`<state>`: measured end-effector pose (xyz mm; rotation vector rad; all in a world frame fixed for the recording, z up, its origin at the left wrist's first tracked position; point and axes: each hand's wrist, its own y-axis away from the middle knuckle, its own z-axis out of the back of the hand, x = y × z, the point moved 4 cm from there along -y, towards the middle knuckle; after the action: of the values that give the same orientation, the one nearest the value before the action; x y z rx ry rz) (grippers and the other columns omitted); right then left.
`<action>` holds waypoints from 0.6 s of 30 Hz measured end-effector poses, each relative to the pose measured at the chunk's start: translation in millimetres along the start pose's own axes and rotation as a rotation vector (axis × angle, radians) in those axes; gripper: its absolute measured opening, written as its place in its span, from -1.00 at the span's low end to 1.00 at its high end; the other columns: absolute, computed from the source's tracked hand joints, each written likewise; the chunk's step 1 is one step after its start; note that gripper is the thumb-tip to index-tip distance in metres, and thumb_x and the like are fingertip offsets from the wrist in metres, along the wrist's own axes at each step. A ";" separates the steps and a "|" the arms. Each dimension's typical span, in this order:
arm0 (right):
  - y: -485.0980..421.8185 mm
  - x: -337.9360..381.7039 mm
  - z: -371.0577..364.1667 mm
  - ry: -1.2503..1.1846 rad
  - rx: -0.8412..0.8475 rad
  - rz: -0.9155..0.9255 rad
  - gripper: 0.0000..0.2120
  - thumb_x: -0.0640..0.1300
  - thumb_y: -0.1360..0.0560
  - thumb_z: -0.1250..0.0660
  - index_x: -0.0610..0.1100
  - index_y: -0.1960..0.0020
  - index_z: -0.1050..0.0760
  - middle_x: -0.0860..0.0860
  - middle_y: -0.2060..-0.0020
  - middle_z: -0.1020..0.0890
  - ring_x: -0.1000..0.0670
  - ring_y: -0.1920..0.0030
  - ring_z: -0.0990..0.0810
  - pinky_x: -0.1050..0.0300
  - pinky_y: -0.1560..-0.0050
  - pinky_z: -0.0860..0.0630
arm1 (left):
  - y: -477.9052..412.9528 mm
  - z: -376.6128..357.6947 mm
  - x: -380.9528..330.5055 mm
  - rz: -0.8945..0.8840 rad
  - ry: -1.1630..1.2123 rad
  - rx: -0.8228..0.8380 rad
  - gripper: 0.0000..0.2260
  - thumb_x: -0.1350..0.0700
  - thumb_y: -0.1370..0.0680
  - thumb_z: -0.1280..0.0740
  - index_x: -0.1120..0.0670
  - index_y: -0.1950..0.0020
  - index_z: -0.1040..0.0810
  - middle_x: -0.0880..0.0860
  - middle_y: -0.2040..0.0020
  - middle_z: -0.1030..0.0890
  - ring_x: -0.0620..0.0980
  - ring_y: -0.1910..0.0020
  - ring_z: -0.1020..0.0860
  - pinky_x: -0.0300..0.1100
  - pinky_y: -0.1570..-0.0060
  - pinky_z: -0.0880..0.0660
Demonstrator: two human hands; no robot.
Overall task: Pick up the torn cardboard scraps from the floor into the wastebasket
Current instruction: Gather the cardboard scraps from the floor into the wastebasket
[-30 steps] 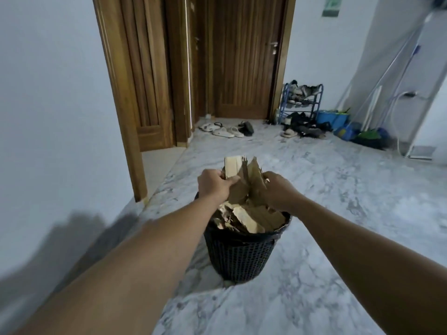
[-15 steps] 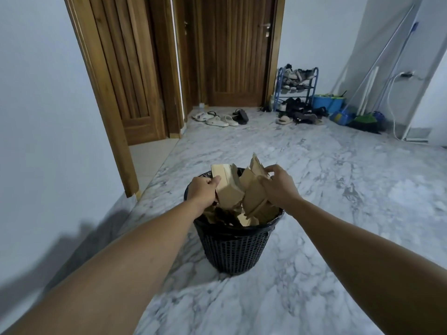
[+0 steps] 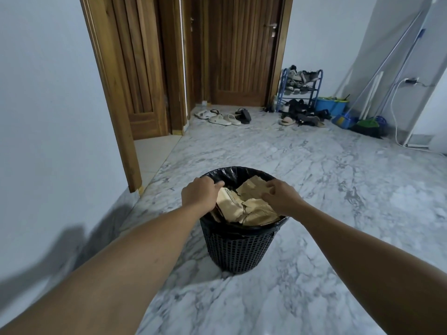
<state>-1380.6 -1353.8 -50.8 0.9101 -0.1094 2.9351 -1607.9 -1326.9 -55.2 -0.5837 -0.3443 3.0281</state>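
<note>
both hands lower than before, scraps (image 3: pixel 246 206) now pushed down inside bin (image 3: pixel 238 250). left hand (image 3: pixel 199 194) flat, palm down on scraps at left rim; right hand (image 3: pixel 281 197) spread, fingers curled, on top. torn tan cardboard, black mesh bin with plastic liner, marble floor (image 3: pixel 326 213).

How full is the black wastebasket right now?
Nearly full: cardboard scraps reach about the rim of the wastebasket, with both hands pressing on top.

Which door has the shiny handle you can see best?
The far door straight ahead, beside the shoe rack. Its silver handle shows plainly; the door on the left stands open, edge-on.
</note>
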 end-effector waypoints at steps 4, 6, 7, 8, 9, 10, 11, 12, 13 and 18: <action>2.4 -5.0 -7.8 0.033 0.050 0.033 -0.60 0.00 -0.55 -0.35 -0.17 -0.31 -0.45 -0.11 -0.12 -0.59 -0.13 -0.10 -0.56 0.00 -0.13 -0.50 | 2.8 -7.8 -11.2 0.079 0.129 0.126 -0.51 -0.05 -0.68 0.01 0.18 0.36 -0.32 0.05 0.43 -0.34 0.05 0.43 -0.36 -0.16 0.36 -0.30; 3.4 -6.3 -10.4 0.033 0.064 0.050 -0.60 0.03 -0.55 -0.36 -0.16 -0.29 -0.46 -0.10 -0.09 -0.59 -0.10 -0.06 -0.55 0.04 -0.07 -0.49 | 4.3 -12.9 -17.5 0.076 0.154 0.181 -0.59 0.02 -0.64 0.00 0.17 0.35 -0.32 0.06 0.39 -0.35 0.05 0.38 -0.36 -0.14 0.34 -0.28; 3.5 -6.4 -11.3 0.032 0.069 0.057 -0.60 0.04 -0.55 -0.37 -0.15 -0.29 -0.46 -0.07 -0.07 -0.58 -0.08 -0.04 -0.54 0.08 -0.02 -0.45 | 3.4 -16.1 -20.2 0.061 0.176 0.200 -0.62 0.03 -0.63 -0.01 0.15 0.35 -0.30 0.06 0.37 -0.36 0.06 0.38 -0.36 -0.14 0.34 -0.27; 3.4 -6.8 -12.1 0.033 0.073 0.063 -0.60 0.05 -0.55 -0.36 -0.15 -0.29 -0.46 -0.06 -0.06 -0.57 -0.05 -0.02 -0.52 0.11 0.02 -0.42 | 2.1 -19.5 -23.2 0.032 0.201 0.219 -0.65 0.04 -0.63 -0.01 0.12 0.32 -0.29 0.05 0.34 -0.37 0.05 0.36 -0.36 -0.12 0.32 -0.27; 2.8 -7.3 -12.9 0.034 0.075 0.067 -0.60 0.06 -0.55 -0.37 -0.14 -0.29 -0.46 -0.06 -0.06 -0.57 -0.04 -0.01 -0.51 0.13 0.03 -0.39 | 0.4 -23.4 -25.4 -0.001 0.231 0.234 -0.67 0.03 -0.65 -0.03 0.10 0.28 -0.30 0.04 0.31 -0.39 0.04 0.34 -0.36 -0.12 0.30 -0.27; 2.0 -8.2 -13.4 0.034 0.076 0.068 -0.58 0.07 -0.55 -0.37 -0.14 -0.29 -0.45 -0.07 -0.09 -0.58 -0.03 -0.01 -0.50 0.14 0.04 -0.37 | -0.4 -25.8 -27.9 -0.038 0.254 0.242 -0.70 0.01 -0.66 -0.07 0.09 0.23 -0.34 0.03 0.29 -0.41 0.02 0.34 -0.38 -0.12 0.30 -0.29; 0.9 -9.5 -14.1 0.029 0.077 0.067 -0.57 0.08 -0.54 -0.37 -0.14 -0.30 -0.45 -0.09 -0.12 -0.58 -0.03 -0.02 -0.50 0.15 0.03 -0.37 | -1.2 -27.7 -29.9 -0.069 0.272 0.245 -0.72 -0.01 -0.66 -0.15 0.08 0.20 -0.39 0.02 0.28 -0.46 0.00 0.36 -0.40 -0.12 0.31 -0.31; 0.4 -10.2 -14.3 0.022 0.078 0.066 -0.55 0.09 -0.54 -0.37 -0.14 -0.31 -0.45 -0.09 -0.15 -0.58 -0.02 -0.02 -0.49 0.15 0.02 -0.37 | -2.2 -28.8 -31.4 -0.093 0.285 0.241 -0.74 -0.03 -0.62 -0.27 0.06 0.21 -0.47 0.00 0.28 -0.53 -0.04 0.38 -0.43 -0.14 0.32 -0.35; 0.0 -11.0 -14.4 0.015 0.078 0.067 -0.54 0.10 -0.53 -0.38 -0.14 -0.32 -0.45 -0.09 -0.16 -0.57 -0.02 -0.02 -0.49 0.15 0.02 -0.37 | -3.8 -29.9 -32.0 -0.104 0.291 0.230 -0.76 -0.03 -0.56 -0.38 0.03 0.26 -0.54 -0.03 0.26 -0.59 -0.07 0.39 -0.48 -0.16 0.33 -0.41; -0.3 -13.4 -12.6 0.008 0.075 0.072 -0.52 0.11 -0.52 -0.39 -0.14 -0.32 -0.45 -0.06 -0.10 -0.56 -0.01 -0.02 -0.51 0.14 0.02 -0.40 | -5.7 -36.9 -35.5 -0.059 0.277 0.213 -0.70 0.07 -0.37 -0.57 -0.01 0.47 -0.52 -0.16 0.32 -0.66 -0.16 0.29 -0.63 -0.11 0.20 -0.64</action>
<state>-1376.6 -1353.0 -68.7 0.9239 -0.0326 3.0280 -1561.3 -1316.5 -74.4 -0.9376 -0.0260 2.8239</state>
